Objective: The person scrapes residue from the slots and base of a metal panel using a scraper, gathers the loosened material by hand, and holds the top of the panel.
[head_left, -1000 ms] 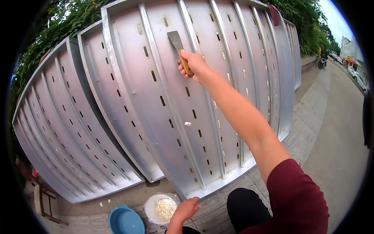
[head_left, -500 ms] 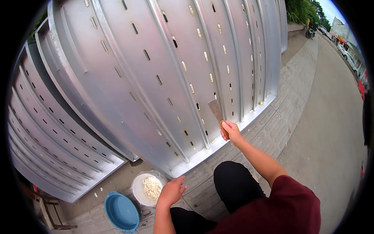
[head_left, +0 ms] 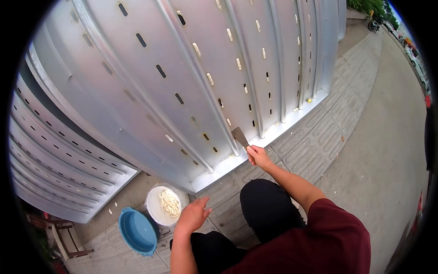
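Observation:
My right hand (head_left: 259,156) is closed round the handle of a scraper (head_left: 239,136) with a flat metal blade. Its blade lies over the lower part of a large slotted metal panel (head_left: 155,107), near the bottom end of a raised rib. Pale, elongated pieces fill several slots, while others look dark. Over the pavement, my left hand (head_left: 195,214) is held with fingers stretched out, holding nothing. Beside it stands a white bucket (head_left: 153,203) with pale pieces (head_left: 169,203) inside.
A blue basin (head_left: 137,230) sits left of the bucket. Another slotted panel (head_left: 59,160) leans at the left, above a wooden chair or stool (head_left: 68,237). Paved ground (head_left: 315,141) and a road run along the right, with a parked motorcycle (head_left: 373,26) and cars farther off.
The scraper in my right hand has moved down and left across the panel, towards its bottom edge. My left hand stays open beside the bucket. The view has shifted slightly.

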A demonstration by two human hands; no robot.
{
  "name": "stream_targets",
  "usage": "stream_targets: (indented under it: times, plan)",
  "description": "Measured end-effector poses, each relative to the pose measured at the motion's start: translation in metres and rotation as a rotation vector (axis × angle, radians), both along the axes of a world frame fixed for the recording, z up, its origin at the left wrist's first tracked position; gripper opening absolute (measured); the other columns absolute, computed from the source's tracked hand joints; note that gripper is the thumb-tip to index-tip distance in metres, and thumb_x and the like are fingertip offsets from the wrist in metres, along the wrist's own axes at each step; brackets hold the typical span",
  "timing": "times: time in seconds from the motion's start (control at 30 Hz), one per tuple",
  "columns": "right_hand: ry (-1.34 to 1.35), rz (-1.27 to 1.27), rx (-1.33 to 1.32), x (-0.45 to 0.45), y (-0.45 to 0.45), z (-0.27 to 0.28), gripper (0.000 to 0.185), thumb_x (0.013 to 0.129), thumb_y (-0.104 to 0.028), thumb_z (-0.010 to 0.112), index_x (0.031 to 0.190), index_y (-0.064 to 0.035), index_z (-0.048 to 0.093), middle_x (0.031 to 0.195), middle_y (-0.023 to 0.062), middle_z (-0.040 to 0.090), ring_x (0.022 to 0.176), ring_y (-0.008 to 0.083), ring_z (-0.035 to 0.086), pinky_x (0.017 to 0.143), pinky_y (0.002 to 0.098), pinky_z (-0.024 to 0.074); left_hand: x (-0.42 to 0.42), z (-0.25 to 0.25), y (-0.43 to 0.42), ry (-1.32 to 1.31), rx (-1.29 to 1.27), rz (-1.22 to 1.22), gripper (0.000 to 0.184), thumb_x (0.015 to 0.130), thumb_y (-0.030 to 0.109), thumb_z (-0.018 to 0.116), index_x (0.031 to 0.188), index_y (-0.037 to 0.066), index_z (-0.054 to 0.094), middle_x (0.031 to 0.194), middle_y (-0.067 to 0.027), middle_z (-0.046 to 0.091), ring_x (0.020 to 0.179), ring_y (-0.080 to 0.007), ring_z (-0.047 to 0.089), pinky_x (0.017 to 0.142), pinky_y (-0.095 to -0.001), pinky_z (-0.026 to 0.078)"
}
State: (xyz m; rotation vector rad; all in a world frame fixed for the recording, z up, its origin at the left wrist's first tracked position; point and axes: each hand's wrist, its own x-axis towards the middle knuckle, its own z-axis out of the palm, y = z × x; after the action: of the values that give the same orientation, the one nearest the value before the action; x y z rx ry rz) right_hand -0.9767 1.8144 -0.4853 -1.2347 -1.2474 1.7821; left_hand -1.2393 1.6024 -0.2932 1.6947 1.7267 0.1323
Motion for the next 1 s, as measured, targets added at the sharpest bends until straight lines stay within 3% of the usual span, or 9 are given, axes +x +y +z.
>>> stream_targets:
  times: [0.1, 0.3, 0.43, 0.5, 0.6, 0.63, 0.7, 0.87, 1.0]
  plan:
    - [0.064, -0.045, 0.041, -0.032, 0.022, 0.059, 0.037, 0.098, -0.035, 0.052, 0.076, -0.0057, 0.055, 0.053, 0.0015, 0.050, 0.040, 0.0089, 0.044, 0.037, 0.0253, 0.0341, 0.000, -0.003, 0.004, 0.004, -0.067, -0.015, 0.042, 0.087, 0.023, 0.064, 0.124, 0.006, 0.054, 0.106, -0.0186, 0.064, 0.095, -0.0366, 0.062, 0.081, -0.0429, 0.050]
    - [0.115, -0.024, 0.322, -0.093, 0.117, 0.288, 0.039, 0.097, -0.041, 0.050, 0.084, -0.0051, 0.055, 0.057, 0.0018, 0.052, 0.043, 0.0093, 0.046, 0.039, 0.0248, 0.0346, -0.001, -0.020, 0.016, -0.014, 0.008, -0.038, 0.042, 0.085, 0.021, 0.067, 0.122, 0.004, 0.056, 0.099, -0.0184, 0.066, 0.091, -0.0350, 0.063, 0.079, -0.0423, 0.050]
    - [0.146, -0.023, 0.471, -0.107, 0.151, 0.333, 0.039, 0.097, -0.042, 0.049, 0.088, -0.0045, 0.054, 0.061, 0.0020, 0.054, 0.046, 0.0093, 0.048, 0.042, 0.0252, 0.0367, -0.001, -0.013, 0.024, -0.035, -0.016, -0.012, 0.043, 0.085, 0.022, 0.067, 0.122, 0.004, 0.056, 0.099, -0.0187, 0.066, 0.090, -0.0361, 0.063, 0.079, -0.0427, 0.050]
    - [0.110, 0.013, 0.383, -0.097, 0.138, 0.288, 0.037, 0.098, -0.040, 0.047, 0.090, -0.0046, 0.054, 0.063, 0.0024, 0.054, 0.047, 0.0092, 0.049, 0.043, 0.0251, 0.0375, -0.004, -0.016, 0.024, -0.025, -0.008, -0.024, 0.043, 0.085, 0.022, 0.067, 0.122, 0.004, 0.056, 0.099, -0.0186, 0.066, 0.090, -0.0363, 0.063, 0.079, -0.0427, 0.050]
    - [0.041, 0.031, 0.291, -0.060, 0.081, 0.160, 0.039, 0.099, -0.039, 0.046, 0.081, -0.0055, 0.053, 0.059, 0.0025, 0.054, 0.045, 0.0088, 0.049, 0.042, 0.0242, 0.0400, -0.007, -0.025, 0.020, -0.018, 0.008, -0.026, 0.043, 0.085, 0.022, 0.067, 0.123, 0.004, 0.056, 0.098, -0.0185, 0.066, 0.090, -0.0364, 0.063, 0.079, -0.0427, 0.050]
    - [-0.036, 0.060, 0.198, -0.044, 0.059, 0.113, 0.036, 0.100, -0.039, 0.045, 0.090, -0.0054, 0.053, 0.062, 0.0023, 0.054, 0.047, 0.0091, 0.048, 0.042, 0.0241, 0.0387, -0.010, -0.026, 0.021, -0.009, 0.016, -0.023, 0.043, 0.085, 0.022, 0.067, 0.123, 0.004, 0.056, 0.098, -0.0185, 0.066, 0.090, -0.0363, 0.063, 0.079, -0.0427, 0.050]
    - [-0.057, 0.064, 0.064, -0.013, 0.020, 0.051, 0.035, 0.100, -0.037, 0.047, 0.088, -0.0049, 0.055, 0.061, 0.0026, 0.054, 0.047, 0.0096, 0.049, 0.042, 0.0245, 0.0391, -0.011, -0.022, 0.022, -0.019, -0.058, -0.011, 0.041, 0.086, 0.023, 0.065, 0.122, 0.005, 0.054, 0.106, -0.0200, 0.064, 0.097, -0.0384, 0.061, 0.083, -0.0447, 0.049]
    - [-0.045, -0.070, 0.019, 0.000, -0.009, 0.039, 0.033, 0.099, -0.034, 0.048, 0.086, -0.0045, 0.056, 0.060, 0.0031, 0.055, 0.047, 0.0099, 0.050, 0.043, 0.0244, 0.0401, -0.015, -0.026, 0.013, -0.019, -0.016, -0.045, 0.043, 0.085, 0.021, 0.067, 0.123, 0.004, 0.055, 0.099, -0.0188, 0.066, 0.090, -0.0359, 0.063, 0.079, -0.0425, 0.050]
    - [-0.366, -0.129, 0.369, -0.011, 0.010, 0.069, 0.029, 0.096, -0.029, 0.053, 0.087, -0.0014, 0.056, 0.059, 0.0073, 0.059, 0.050, 0.0173, 0.058, 0.050, 0.0341, 0.0453, -0.014, -0.018, 0.007, -0.023, -0.004, -0.011, 0.043, 0.085, 0.020, 0.067, 0.123, 0.004, 0.054, 0.100, -0.0187, 0.066, 0.091, -0.0356, 0.063, 0.079, -0.0422, 0.050]
